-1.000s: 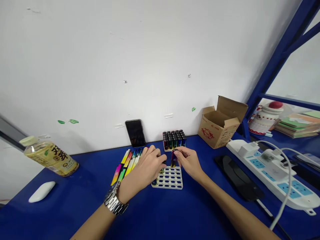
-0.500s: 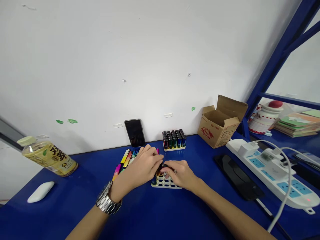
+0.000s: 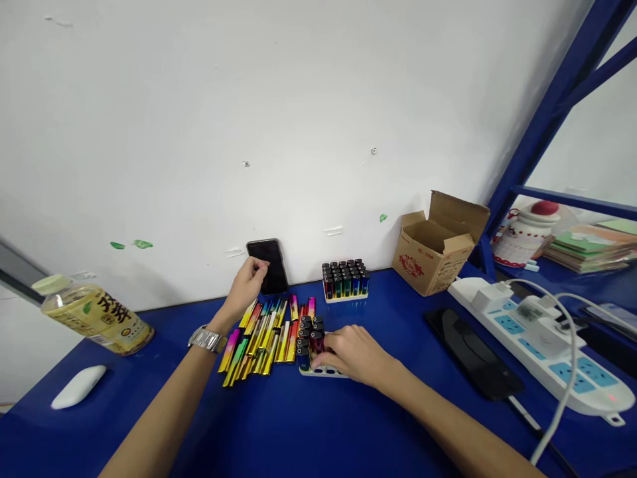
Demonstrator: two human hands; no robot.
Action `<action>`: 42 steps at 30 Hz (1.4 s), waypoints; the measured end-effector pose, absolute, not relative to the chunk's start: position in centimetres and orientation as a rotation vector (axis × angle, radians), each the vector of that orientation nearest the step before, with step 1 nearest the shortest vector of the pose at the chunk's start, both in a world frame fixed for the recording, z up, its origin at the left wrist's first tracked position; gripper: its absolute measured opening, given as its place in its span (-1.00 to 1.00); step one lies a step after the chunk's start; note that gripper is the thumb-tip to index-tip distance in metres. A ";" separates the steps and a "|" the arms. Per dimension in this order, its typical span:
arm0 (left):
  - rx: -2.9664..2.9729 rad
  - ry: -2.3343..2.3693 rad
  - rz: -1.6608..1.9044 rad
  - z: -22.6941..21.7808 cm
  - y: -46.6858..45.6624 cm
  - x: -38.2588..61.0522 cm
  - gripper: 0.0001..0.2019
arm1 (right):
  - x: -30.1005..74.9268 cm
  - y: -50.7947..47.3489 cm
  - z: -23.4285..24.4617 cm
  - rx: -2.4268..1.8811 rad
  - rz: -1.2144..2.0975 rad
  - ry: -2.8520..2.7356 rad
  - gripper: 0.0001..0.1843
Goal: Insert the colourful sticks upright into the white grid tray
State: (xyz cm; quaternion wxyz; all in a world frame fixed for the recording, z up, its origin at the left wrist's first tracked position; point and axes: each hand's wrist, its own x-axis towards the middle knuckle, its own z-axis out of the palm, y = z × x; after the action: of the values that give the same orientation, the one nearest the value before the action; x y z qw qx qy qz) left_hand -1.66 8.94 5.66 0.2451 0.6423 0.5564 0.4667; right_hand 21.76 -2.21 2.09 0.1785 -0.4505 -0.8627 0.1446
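My right hand [image 3: 354, 355] rests on the white plastic tray w/ round holes [image 3: 318, 371], which sits on the blue tabletop [image 3: 308, 431] just in front of me. Fingers curled down over the tray's right part, covering most of it; can't tell if they're pinched on anything. A few black-capped lighters [image 3: 309, 332] stand upright in the tray's left holes, touching my fingertips [image 3: 321, 359].

My left hand [image 3: 247, 285] is up near the wall, fingers loosely bent, tips at the black smartphone [image 3: 269, 265] leaning against the white wall; can't tell if it's really touching. Nothing gripped in it as far as I see. Silver metal watch [image 3: 206, 339] on that wrist.

Between both hands: pile of loose multicolour lighters [image 3: 261, 335], yellow, green, pink, red, lying flat, just left of the tray.

Behind the tray, near the wall, a 2nd tray full of upright black-capped lighters [image 3: 345, 280]. To its right an open brown cardboard box [image 3: 435, 245]. Far left: yellow tea bottle lying on its side [image 3: 94, 312] & a white mouse [image 3: 77, 386]. Right side: flat black phone-like slab [image 3: 470, 352] and a white power strip w/ blue sockets [image 3: 542, 338].
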 end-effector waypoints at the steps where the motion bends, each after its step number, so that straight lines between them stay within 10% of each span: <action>1: 1.735 1.531 1.319 5.6 9.2 -1.7 -0.77 | 21.8 -2.1 2.0 -1.252 0.451 -2.433 -0.46; 8: 1.806 1.595 1.361 5.0 7.1 -1.4 -0.81 | 23.2 -0.6 1.3 -1.163 0.615 -2.058 -0.43; 20: 2.581 2.089 0.095 2.3 0.7 -0.2 -0.82 | 21.6 3.6 1.6 -1.362 0.349 -2.537 -0.59; 30: 2.052 1.537 0.708 2.7 -0.8 0.7 -0.82 | 21.3 3.5 2.5 -1.642 0.405 -2.535 -0.89; 38: 1.607 1.439 1.131 0.7 -1.7 1.5 -0.65 | 22.2 3.2 1.5 -1.561 0.595 -2.289 -0.56; 42: 1.653 1.553 1.190 0.5 -1.7 1.4 -0.57 | 22.8 2.5 1.2 -1.405 0.566 -2.169 -0.82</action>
State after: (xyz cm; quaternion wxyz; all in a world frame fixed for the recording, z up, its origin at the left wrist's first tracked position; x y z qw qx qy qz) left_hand 1.39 -1.68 0.47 0.2863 0.6183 0.5810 0.4451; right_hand 22.80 2.52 1.22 0.2453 -0.5149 -0.7949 0.2073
